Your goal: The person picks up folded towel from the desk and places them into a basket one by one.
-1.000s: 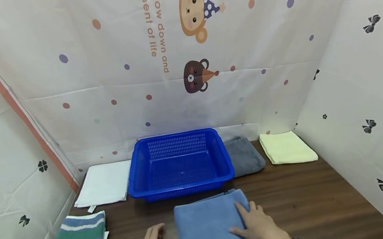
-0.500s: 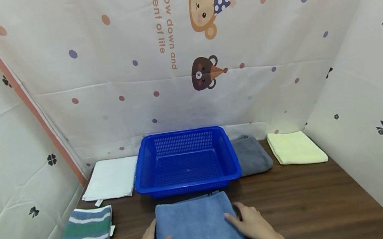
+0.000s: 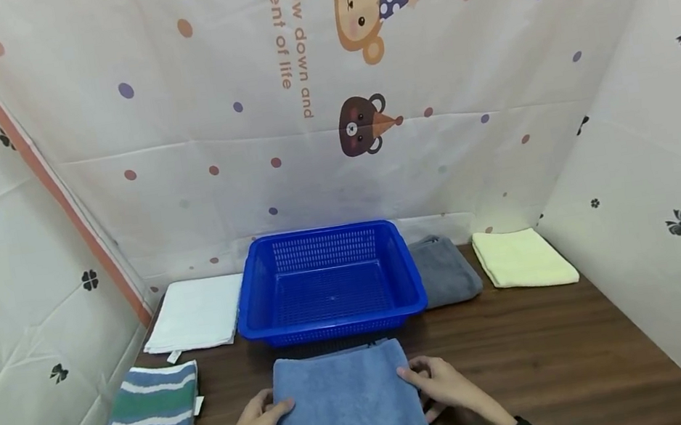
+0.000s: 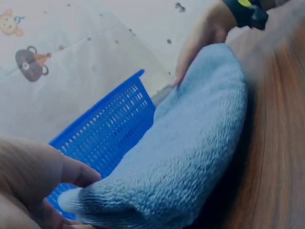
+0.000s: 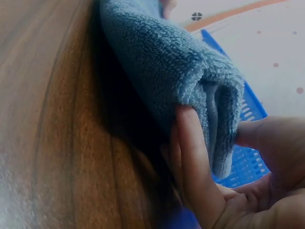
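Observation:
A folded blue towel (image 3: pixel 346 410) is held by both hands at its left and right edges, in front of the basket. My left hand (image 3: pixel 256 423) grips the left edge, thumb on top and fingers beneath. On the other side my right hand (image 3: pixel 442 384) pinches the right edge the same way; the right wrist view shows the towel's folded layers (image 5: pixel 217 124) between thumb and fingers. Dark shadow lies under the towel in both wrist views, and it sits raised over the wooden table. The blue plastic basket (image 3: pixel 335 331) stands just beyond, with nothing inside.
To the left lie a white folded towel (image 3: pixel 197 313) and a striped blue, green and white towel (image 3: pixel 152 413). A grey towel (image 3: pixel 444 270) is right of the basket, partly behind it, and a pale yellow towel (image 3: pixel 522 259) lies farther right. Printed cloth walls (image 3: pixel 182 214) enclose the table (image 3: pixel 553 350).
The left hand has come in from beside the towel to grip its left edge. The right hand has gone from lying on top to gripping the right edge, and the towel has shifted left and lifted.

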A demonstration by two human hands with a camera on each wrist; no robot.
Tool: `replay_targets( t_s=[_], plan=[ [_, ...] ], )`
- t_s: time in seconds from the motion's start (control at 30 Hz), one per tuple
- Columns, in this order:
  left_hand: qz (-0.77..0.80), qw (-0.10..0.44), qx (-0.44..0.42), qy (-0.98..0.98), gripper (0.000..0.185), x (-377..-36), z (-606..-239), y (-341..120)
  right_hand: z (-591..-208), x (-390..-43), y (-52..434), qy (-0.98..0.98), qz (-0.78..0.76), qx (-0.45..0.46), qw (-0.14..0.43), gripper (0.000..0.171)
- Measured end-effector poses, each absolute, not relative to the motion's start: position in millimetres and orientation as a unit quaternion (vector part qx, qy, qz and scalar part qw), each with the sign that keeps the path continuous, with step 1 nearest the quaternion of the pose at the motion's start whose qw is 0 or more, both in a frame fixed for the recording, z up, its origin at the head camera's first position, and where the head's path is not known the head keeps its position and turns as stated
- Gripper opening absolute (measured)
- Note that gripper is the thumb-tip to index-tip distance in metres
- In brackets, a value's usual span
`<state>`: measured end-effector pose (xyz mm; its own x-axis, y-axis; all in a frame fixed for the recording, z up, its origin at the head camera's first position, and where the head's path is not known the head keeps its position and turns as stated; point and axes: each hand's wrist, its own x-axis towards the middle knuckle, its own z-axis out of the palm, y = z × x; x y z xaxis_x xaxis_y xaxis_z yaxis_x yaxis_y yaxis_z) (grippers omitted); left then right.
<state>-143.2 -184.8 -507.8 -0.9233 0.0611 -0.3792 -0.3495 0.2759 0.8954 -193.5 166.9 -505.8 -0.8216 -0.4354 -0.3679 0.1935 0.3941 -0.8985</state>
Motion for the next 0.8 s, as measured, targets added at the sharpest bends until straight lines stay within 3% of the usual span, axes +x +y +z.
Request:
replay_targets(
  t_s=[0.27,0.47,0.6,0.8],
  plan=[
    [0.63,0.166,-0.001,0.759,0.061,-138.3,-507.2,-197.9,-502.7,-189.0,163.2,0.846,-0.459,-0.195,0.189,0.03],
    [0.633,0.163,0.054,0.755,0.054,-132.4,-476.4,-212.3,-474.5,-179.3,160.6,0.832,-0.484,-0.213,0.171,0.028],
    [0.641,0.149,0.075,0.75,0.052,-138.5,-445.0,-219.8,-445.6,-181.7,159.9,0.831,-0.484,-0.251,0.11,0.024],
    [0.575,0.078,0.065,0.812,0.051,-191.7,-388.4,-220.7,-387.9,-234.5,151.4,0.859,-0.453,-0.238,0.029,0.023]
  ],
)
